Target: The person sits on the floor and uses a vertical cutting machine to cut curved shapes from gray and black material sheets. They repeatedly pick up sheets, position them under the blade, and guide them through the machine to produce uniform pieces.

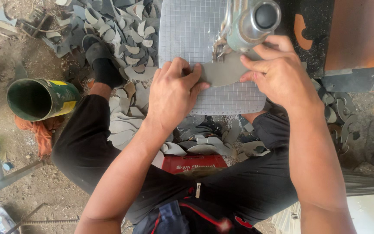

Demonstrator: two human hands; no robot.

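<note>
Nearest to the camera are the person's black trousers and, between the knees, the top of a red crate on which the person seems to sit. Around it, on the dirt floor, lie many cut grey pieces, curved like crescents.

A little farther, both hands work on a gridded white plate that serves as the bench. The left hand lies flat, its fingers pressed down on the left end of a grey curved piece. The right hand pinches the right end of the same piece between thumb and fingers. The piece lies on the plate, directly under the metal head of the machine, where the working point meets its upper edge.

In my judgement the main risk is the fingertips: both hands are very close to the working point, so a small slip or a sudden pull of the material could bring a finger under it. Uneven pressure could also turn the piece and spoil the line.

Farther away are a green can lying on its side, one foot in a dark sandal, and a larger heap of grey pieces.
</note>
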